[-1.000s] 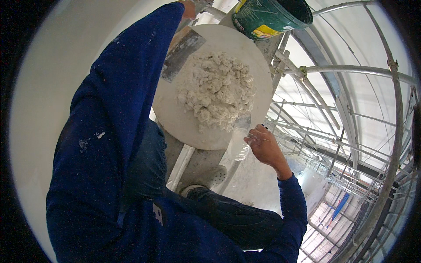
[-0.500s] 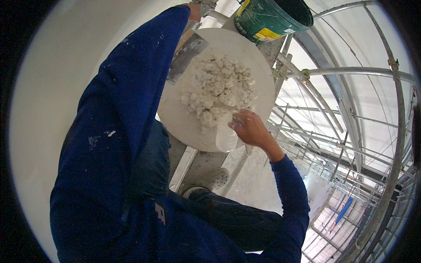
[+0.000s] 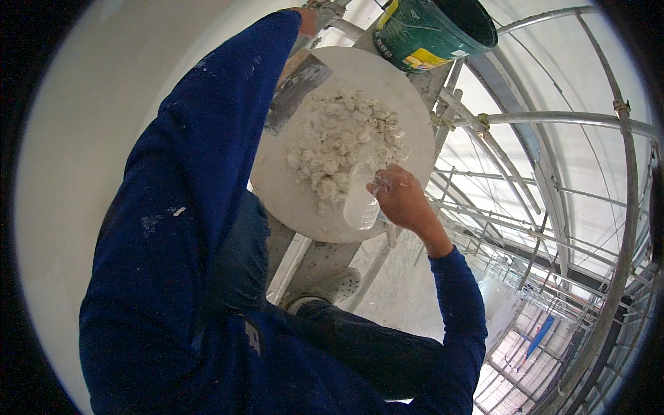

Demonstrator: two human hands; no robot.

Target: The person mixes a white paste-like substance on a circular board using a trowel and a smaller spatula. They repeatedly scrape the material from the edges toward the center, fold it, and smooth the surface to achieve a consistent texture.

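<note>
The right hand (image 3: 404,200) grips a clear jug (image 3: 360,207) by its side, above a round board's (image 3: 366,69) near edge. The jug looks light, stiff, perhaps slippery; that side suits holding. Pale lumps (image 3: 346,131) lie beside it; beyond are a green bucket (image 3: 415,34) and scaffold poles (image 3: 560,120). The left hand's (image 3: 306,22) grip is too hidden to tell.

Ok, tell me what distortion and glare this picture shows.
Head view: the scaffold pole at right bows near the fisheye rim, corners go black; same head view: white sheeting looks nearly washed out; clear container blends palely with the board.
</note>
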